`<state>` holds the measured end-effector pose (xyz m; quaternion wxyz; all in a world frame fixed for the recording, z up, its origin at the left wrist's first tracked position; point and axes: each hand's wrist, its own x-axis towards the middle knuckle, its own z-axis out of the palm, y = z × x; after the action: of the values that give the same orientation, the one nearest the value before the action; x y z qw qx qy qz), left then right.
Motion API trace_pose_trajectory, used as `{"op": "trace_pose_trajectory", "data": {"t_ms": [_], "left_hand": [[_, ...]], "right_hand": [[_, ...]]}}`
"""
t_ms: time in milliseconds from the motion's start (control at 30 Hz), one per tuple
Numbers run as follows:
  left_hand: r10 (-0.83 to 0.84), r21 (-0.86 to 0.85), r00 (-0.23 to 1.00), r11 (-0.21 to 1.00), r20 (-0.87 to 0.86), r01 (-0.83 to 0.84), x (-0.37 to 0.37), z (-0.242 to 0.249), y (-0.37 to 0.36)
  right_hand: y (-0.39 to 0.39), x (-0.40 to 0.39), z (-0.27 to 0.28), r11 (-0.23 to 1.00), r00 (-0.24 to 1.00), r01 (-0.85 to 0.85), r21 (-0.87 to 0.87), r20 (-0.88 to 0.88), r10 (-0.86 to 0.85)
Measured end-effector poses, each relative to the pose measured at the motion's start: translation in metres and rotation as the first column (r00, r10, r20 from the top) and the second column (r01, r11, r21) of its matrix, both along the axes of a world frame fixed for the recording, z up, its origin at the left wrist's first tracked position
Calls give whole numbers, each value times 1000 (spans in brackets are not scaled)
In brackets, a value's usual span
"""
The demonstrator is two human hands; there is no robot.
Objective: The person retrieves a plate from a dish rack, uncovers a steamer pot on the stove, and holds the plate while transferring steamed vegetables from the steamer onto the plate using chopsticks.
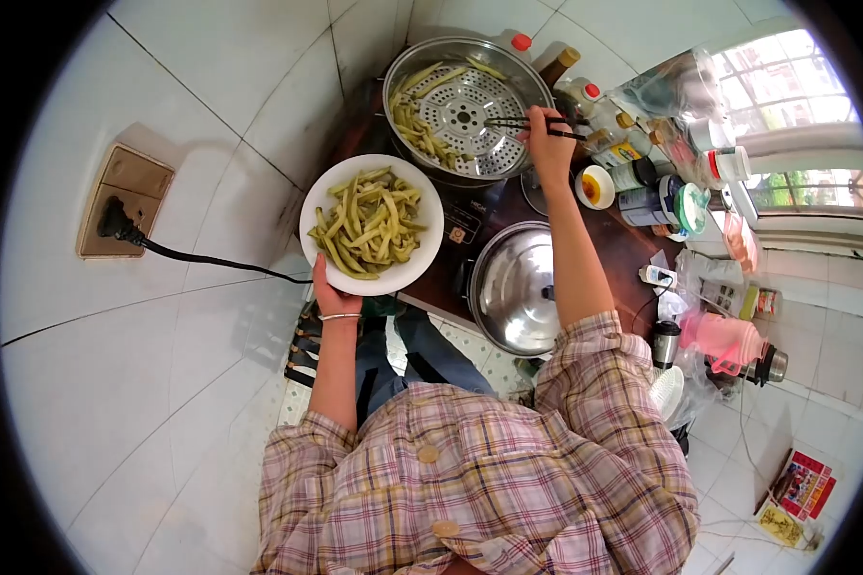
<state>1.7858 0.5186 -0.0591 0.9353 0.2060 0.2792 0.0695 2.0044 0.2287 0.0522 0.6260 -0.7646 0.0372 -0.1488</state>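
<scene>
Closest to us is our checked shirt [508, 479] with two round buttons. Our two bare arms reach out from its rolled sleeves.

Our left hand [331, 287] holds a white plate [318, 201] from below. The fingers are tucked under the rim and the thumb lies on the edge. A thin bangle [339, 316] sits on that wrist. The plate is heaped with beans [369, 222], long and yellow-green. We hold it up in the air, just beside the steamer and partly over the cooker [470, 216].

By our right arm a shiny pot lid [513, 287] rests on the dark counter [623, 251]. It sits just in front of the steamer.

Farther out, our right hand [547, 139] is closed around black chopsticks [513, 123]. The tips point left over the steamer [527, 72]. This is a round metal pot with a tray full of holes. More beans lie along the left side and the top of the tray. The right part of the tray is bare. We cannot tell if the tips pinch a bean.

To the right of the steamer stand many bottles [585, 96] and jars, close together. A little white bowl [594, 187] with something orange in it sits near our right wrist. A pink jug [724, 340] stands farther right.

On the left wall a black plug [117, 222] sits in a socket [129, 196], and its cord runs toward the plate
</scene>
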Motion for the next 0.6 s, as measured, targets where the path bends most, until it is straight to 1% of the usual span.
{"op": "trace_pose_trajectory", "data": {"t_ms": [67, 133, 200, 267, 300, 367, 400, 467, 500, 533, 567, 600], "left_hand": [[-2, -18, 1000, 1000, -16, 2, -2, -5, 0], [-11, 0, 1000, 1000, -25, 11, -2, -5, -1], [-18, 16, 999, 1000, -35, 19, -2, -6, -2], [-26, 0, 994, 1000, -103, 26, -2, -8, -3], [-25, -1, 994, 1000, -105, 26, -2, -14, -2], [-76, -35, 993, 997, -88, 73, -1, -30, 3], [-49, -69, 996, 997, -69, 45, 0, -19, -3], [-28, -19, 998, 999, -61, 27, 0, -20, -6], [-37, -40, 995, 999, -90, 34, -2, -23, -4], [-41, -58, 997, 998, -70, 37, -1, -29, -3], [-33, -75, 996, 997, -89, 26, -2, -23, -4], [-27, -92, 994, 996, -104, 18, -1, -18, -5]], "right_hand": [[-1, -1, -5, 1000, 1000, 9, -9, 12, -9], [-1, -3, -7, 997, 997, 48, 54, 64, -51], [-4, -5, -6, 996, 997, 64, 68, 36, -66], [-7, -9, -5, 994, 997, 79, 81, 6, -79], [-7, -14, 1, 988, 997, 60, 145, 28, -65], [2, -30, 22, 960, 998, 10, 279, 54, -26], [10, -43, 37, 959, 999, 2, 282, 46, -16], [30, -72, 61, 928, 995, -98, 359, 65, 80], [42, -88, 68, 932, 992, -122, 342, 31, 119], [55, -101, 73, 934, 988, -149, 325, 6, 155], [67, -113, 78, 944, 963, -219, 248, -97, 249], [73, -119, 70, 899, 888, -398, 185, -170, 428]]}}
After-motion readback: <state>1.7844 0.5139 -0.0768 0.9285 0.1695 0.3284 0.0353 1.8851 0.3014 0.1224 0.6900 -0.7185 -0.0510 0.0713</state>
